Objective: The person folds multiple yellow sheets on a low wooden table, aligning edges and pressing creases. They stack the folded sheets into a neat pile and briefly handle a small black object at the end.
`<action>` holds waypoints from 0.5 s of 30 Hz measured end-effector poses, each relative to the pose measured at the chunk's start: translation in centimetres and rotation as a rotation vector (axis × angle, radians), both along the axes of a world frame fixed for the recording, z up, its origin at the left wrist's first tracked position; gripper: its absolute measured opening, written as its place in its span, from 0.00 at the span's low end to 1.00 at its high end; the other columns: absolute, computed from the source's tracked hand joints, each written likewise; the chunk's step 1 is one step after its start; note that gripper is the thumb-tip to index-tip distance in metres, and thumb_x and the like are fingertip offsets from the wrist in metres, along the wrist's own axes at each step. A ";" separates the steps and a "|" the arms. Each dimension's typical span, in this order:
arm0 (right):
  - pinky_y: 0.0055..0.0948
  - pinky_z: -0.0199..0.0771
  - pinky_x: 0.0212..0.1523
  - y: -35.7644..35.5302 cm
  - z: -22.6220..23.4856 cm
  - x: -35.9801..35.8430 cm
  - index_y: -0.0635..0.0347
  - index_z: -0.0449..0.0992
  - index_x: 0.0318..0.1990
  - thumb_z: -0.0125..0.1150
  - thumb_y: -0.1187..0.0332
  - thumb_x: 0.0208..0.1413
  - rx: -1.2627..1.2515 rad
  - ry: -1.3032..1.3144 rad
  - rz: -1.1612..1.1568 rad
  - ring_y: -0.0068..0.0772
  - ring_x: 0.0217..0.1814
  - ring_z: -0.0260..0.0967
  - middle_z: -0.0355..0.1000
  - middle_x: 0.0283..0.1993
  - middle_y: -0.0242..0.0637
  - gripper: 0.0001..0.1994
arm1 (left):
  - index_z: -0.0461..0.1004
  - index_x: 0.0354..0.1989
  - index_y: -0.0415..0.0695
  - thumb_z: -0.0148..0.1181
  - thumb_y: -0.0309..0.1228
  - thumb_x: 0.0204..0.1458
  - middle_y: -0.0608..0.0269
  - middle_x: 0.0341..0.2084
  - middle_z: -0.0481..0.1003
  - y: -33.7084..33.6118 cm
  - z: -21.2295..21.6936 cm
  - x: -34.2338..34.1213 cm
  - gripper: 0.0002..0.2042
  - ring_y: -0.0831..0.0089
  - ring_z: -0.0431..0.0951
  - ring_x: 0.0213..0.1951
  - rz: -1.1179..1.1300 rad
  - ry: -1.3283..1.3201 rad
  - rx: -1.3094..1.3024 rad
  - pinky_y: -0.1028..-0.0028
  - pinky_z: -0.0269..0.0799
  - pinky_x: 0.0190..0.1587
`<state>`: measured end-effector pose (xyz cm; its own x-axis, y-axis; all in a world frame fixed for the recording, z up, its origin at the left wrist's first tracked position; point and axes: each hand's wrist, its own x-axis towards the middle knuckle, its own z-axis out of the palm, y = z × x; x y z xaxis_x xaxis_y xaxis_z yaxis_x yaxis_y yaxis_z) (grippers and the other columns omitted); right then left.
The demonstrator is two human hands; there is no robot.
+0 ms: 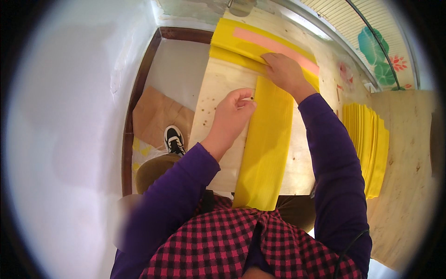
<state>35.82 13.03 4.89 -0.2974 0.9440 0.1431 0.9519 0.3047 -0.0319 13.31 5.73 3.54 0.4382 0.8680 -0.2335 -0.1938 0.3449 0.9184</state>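
A checked garment [204,242] sits nearest. Right hand [266,62] pinches yellow stack [237,45]; left hand [231,116] curls by yellow strip [267,144], grip unclear.

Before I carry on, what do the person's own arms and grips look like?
The left sleeve and right sleeve are both long and plain purple, with cuffs at the wrists. The left grip and right grip are bare hands, without gloves. A thin dark cord crosses the right sleeve low in the picture.

Legible text: 0 items; I can read no word, number, label or sign on the yellow sheets [236,45], the pink strip [260,41], the yellow stack [365,149] or the painted panel [369,49].
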 end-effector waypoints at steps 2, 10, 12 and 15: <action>0.47 0.70 0.35 -0.1 0.2 0.3 0.59 0.72 0.34 0.50 0.68 0.52 0.028 -0.054 0.012 0.49 0.37 0.72 0.74 0.32 0.43 0.06 | 0.65 0.56 0.33 0.56 0.28 0.54 0.56 0.49 0.71 0.2 0.0 0.0 0.21 0.73 0.71 0.50 0.007 -0.115 -0.073 0.74 0.64 0.55; 0.47 0.70 0.29 -0.7 4.0 -1.7 0.56 0.71 0.34 0.51 0.69 0.52 -0.031 -0.213 -0.075 0.51 0.29 0.73 0.74 0.26 0.45 0.05 | 0.55 0.61 0.34 0.54 0.34 0.58 0.49 0.56 0.62 1.1 0.2 0.5 0.26 0.62 0.65 0.57 0.074 -0.489 -0.337 0.66 0.59 0.63; 0.47 0.71 0.29 -1.4 5.2 -3.1 0.56 0.72 0.33 0.51 0.70 0.51 -0.068 -0.228 -0.075 0.51 0.30 0.73 0.74 0.26 0.45 0.04 | 0.54 0.61 0.35 0.54 0.37 0.59 0.48 0.57 0.61 1.2 0.2 0.6 0.27 0.61 0.65 0.57 0.107 -0.551 -0.407 0.64 0.58 0.63; 0.46 0.72 0.29 -3.2 6.1 -5.6 0.56 0.72 0.32 0.52 0.70 0.50 -0.132 -0.223 -0.080 0.51 0.30 0.74 0.74 0.25 0.45 0.04 | 0.56 0.60 0.38 0.54 0.42 0.59 0.50 0.56 0.62 1.4 0.1 0.9 0.27 0.60 0.65 0.57 0.160 -0.624 -0.502 0.63 0.58 0.63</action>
<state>30.18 9.81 10.98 -0.2317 0.9718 -0.0429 0.9608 0.2355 0.1466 14.20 7.17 3.65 0.4954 0.7883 -0.3649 -0.7007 0.6109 0.3684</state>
